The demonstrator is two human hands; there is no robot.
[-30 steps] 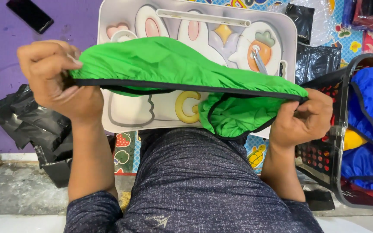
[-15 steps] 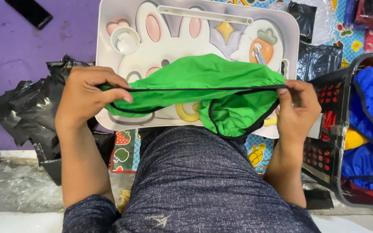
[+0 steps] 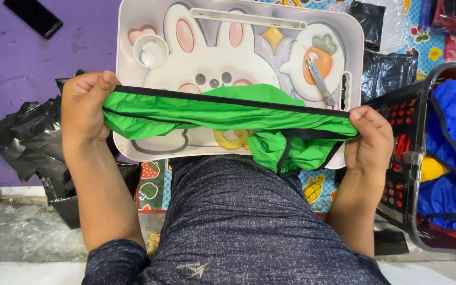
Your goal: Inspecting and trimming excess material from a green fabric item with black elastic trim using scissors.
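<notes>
Purple mat and one white bunny tray (image 3: 133,31) lie below. One green cloth (image 3: 222,113) (black trim) stretches over the tray's near edge, left hand (image 3: 83,108) and right hand (image 3: 370,140) each closed on one end. One pair of scissors (image 3: 320,82) rests by the tray's right edge.

I hold the green fabric garment with black trim (image 3: 228,113) stretched between my left hand (image 3: 83,108) and right hand (image 3: 368,140), over the white plastic lap tray (image 3: 133,31). Metal scissors (image 3: 320,82) lie on the tray's right part, a round white cup (image 3: 150,51) on its left. The black mesh basket (image 3: 405,158) stands to my right, the crumpled black plastic bags (image 3: 25,140) to my left.
</notes>
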